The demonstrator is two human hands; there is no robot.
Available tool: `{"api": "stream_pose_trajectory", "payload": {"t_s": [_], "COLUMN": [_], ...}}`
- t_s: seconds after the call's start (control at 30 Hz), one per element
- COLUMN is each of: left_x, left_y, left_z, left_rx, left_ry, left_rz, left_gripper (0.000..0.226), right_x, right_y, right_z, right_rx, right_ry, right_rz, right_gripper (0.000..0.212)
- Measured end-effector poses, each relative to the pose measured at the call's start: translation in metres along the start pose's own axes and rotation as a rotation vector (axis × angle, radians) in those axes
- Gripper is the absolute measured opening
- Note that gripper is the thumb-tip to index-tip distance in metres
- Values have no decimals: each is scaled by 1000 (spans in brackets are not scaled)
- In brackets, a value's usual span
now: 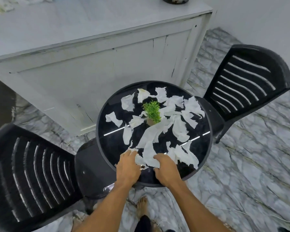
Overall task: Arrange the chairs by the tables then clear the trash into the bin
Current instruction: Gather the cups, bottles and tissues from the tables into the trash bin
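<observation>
A round black glass table (203, 129) is strewn with several crumpled white tissue scraps (178, 129). A small green plant (152, 111) in a pot stands at its middle. My left hand (128, 166) rests on the near edge, fingers curled over a crumpled tissue (139, 159). My right hand (166, 169) lies beside it, fingers pressing on the end of a long tissue strip (149, 154). One black slatted chair (33, 178) is tucked against the table's left, and a second black chair (244, 84) sits at its right.
A worn white counter (94, 52) stands right behind the table, with more paper scraps (3, 5) at its far left and a dark bowl (175, 0) on top. The floor (249, 164) is grey marble. My bare foot (141, 206) is below the table.
</observation>
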State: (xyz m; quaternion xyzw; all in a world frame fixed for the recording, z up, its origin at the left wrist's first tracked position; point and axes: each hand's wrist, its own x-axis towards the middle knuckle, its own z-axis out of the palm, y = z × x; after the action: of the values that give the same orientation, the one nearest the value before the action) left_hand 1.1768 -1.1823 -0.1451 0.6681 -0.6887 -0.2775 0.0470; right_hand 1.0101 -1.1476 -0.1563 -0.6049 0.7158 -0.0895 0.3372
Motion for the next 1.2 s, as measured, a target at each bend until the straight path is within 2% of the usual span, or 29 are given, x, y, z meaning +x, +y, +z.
{"api": "stream_pose_trajectory", "payload": {"t_s": [0.1,0.33,0.43,0.6,0.67,0.77,0.87,0.93,1.0,1.1,1.2], "left_x": [4,-5,-9,-13,-13,-12,-8,-5,-4,-4,-4], "left_y": [-14,-19,-11,27,50,87,111,120,125,129,131], "left_z": [14,16,13,16,22,33,50,63,73,81,84], "left_rx": [29,-73,-105,-193,-240,-275,-229,-177,-137,-93,-75], "left_ry": [-16,65,153,321,310,248,233,194,159,74,20], "left_rz": [2,-31,-27,30,50,76,156,149,117,26,-64], "left_gripper": [20,40,35,32,34,36,29,25,14,31,30], "right_x": [10,23,24,16,12,5,-3,-5,-5,-2,0], "right_y": [-2,0,-3,10,29,63,92,108,121,134,135], "right_z": [12,20,10,-22,-35,-55,-70,-75,-77,-70,-63], "right_rx": [-35,9,118,286,346,414,446,424,360,258,224], "right_ry": [-21,0,93,325,432,516,576,616,596,442,266], "right_rz": [-58,-133,-174,-218,-210,-184,-171,-166,-116,-33,-8], "right_gripper": [52,39,24,15,14,22,31,30,26,17,32]}}
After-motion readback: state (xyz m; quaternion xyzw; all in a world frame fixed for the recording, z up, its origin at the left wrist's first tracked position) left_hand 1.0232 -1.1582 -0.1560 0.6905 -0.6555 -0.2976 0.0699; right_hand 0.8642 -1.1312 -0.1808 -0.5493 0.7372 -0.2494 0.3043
